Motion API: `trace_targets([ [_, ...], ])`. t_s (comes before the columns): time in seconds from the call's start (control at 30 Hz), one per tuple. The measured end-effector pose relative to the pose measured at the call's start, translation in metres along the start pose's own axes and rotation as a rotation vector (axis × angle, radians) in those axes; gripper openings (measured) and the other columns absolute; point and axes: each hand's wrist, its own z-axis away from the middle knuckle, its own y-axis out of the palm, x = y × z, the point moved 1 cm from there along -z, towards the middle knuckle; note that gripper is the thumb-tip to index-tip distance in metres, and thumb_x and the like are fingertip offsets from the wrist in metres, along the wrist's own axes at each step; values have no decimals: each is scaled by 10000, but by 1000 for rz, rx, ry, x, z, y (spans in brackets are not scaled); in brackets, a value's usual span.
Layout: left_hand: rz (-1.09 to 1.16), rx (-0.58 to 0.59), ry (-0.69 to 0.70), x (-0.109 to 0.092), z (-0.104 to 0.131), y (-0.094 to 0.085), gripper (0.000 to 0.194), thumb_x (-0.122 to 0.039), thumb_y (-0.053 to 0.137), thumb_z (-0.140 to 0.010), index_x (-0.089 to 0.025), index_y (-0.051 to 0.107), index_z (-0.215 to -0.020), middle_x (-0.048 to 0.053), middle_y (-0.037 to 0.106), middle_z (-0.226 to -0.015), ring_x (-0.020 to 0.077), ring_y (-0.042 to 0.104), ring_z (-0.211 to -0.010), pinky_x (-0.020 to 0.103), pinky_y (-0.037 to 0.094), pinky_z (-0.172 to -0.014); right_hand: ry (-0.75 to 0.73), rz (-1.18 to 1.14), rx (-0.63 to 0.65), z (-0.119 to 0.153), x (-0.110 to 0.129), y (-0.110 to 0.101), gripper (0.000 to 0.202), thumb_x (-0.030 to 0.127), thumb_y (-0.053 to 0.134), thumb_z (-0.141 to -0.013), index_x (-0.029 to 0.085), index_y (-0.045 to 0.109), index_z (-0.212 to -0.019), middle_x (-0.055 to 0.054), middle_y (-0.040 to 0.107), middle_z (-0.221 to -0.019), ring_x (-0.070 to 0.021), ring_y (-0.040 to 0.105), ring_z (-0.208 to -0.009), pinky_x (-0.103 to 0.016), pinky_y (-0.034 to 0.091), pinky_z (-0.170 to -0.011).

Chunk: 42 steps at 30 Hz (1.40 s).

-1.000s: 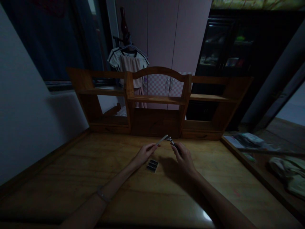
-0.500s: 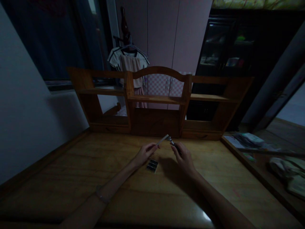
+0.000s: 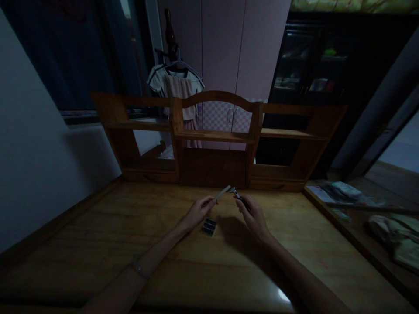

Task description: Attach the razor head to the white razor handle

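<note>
Strip (image 3: 223,192) and tool (image 3: 236,194) nearly tip to tip above the counter (image 3: 137,235)!

Your left hand (image 3: 200,209) pinches the pale strip near its lower end, and your right hand (image 3: 254,214) is curled round the tool's dark handle, shiny head up. Whether the tips touch, you can't tell from here. Looks like the lining-up step, one end brought to the other; the next move would call for steady wrists and a small, precise adjustment.

Just below your left hand, flat on the counter, sits a small tray (image 3: 214,233) with dark bars in rows; too dim to name them. Beyond, your wooden shelf unit (image 3: 214,138) spans the back, with low drawers in its side bays, contents hidden. And further right, the dark cabinet (image 3: 309,61) shows a green item (image 3: 330,52) behind glass.
</note>
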Motion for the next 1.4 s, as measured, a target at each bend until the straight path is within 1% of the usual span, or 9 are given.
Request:
trace_targets([
  [0.17, -1, -26, 29, -2, 0, -1, 404, -516, 468, -852, -159, 612, -975, -18, 492, -656, 95, 428, -580, 186, 351, -529, 56, -73, 19, 0, 0, 1, 232, 374, 478, -911, 194, 609, -979, -44, 590, -867, -165, 535, -771, -265, 404, -668],
  [0.27, -30, -2, 78, -4, 0, 0, 384, -498, 467, -860, -161, 622, -958, -7, 513, -704, 105, 450, -634, 196, 371, -577, 128, -162, 49, -2, -4, 2, 262, 405, 487, -900, 192, 619, -971, -21, 561, -773, -153, 518, -703, -259, 397, -626],
  [0.4, -73, -43, 108, -2, -1, 0, 379, -489, 459, -867, -157, 625, -942, 7, 547, -750, 126, 483, -697, 213, 387, -625, 189, -290, 108, -5, -8, 4, 304, 425, 480, -895, 180, 635, -986, 0, 513, -692, -139, 497, -649, -254, 391, -606],
  [0.6, -90, -24, 127, -2, -1, 3, 360, -465, 448, -882, -159, 625, -954, 13, 573, -795, 129, 488, -714, 214, 384, -640, 193, -357, 126, -6, -7, 3, 297, 419, 502, -882, 177, 648, -976, 1, 521, -683, -140, 504, -658, -261, 390, -639],
  [0.77, -115, -84, 127, -2, -2, 0, 361, -464, 456, -880, -153, 622, -955, 9, 571, -774, 127, 482, -693, 215, 371, -627, 264, -481, 163, -6, -9, 5, 303, 428, 493, -885, 178, 641, -972, 10, 514, -649, -128, 486, -609, -250, 346, -579],
  [1.03, -146, -59, 133, -4, -1, 2, 392, -480, 439, -879, -149, 634, -959, 22, 606, -819, 146, 519, -753, 225, 395, -678, 347, -621, 166, -6, -16, 10, 326, 446, 538, -852, 162, 649, -968, 10, 499, -660, -124, 486, -602, -256, 359, -586],
  [1.17, -138, -58, 128, -6, 0, 2, 385, -476, 448, -876, -154, 636, -973, 14, 600, -789, 136, 511, -709, 219, 386, -638, 367, -624, 141, -7, -17, 11, 355, 470, 547, -836, 162, 652, -980, 8, 501, -662, -129, 480, -598, -263, 370, -589],
  [1.27, -139, -53, 133, -8, 0, 1, 376, -473, 450, -876, -163, 644, -962, 24, 618, -822, 149, 533, -751, 225, 398, -671, 371, -618, 149, -6, -15, 10, 364, 476, 547, -833, 165, 653, -990, 7, 500, -661, -134, 484, -604, -266, 371, -593],
  [1.4, -137, -99, 137, -7, -1, -1, 377, -476, 451, -875, -161, 643, -950, 30, 625, -846, 152, 538, -765, 234, 405, -695, 374, -636, 155, -6, -12, 9, 348, 471, 546, -837, 170, 652, -976, 9, 501, -662, -129, 487, -600, -257, 352, -570],
])
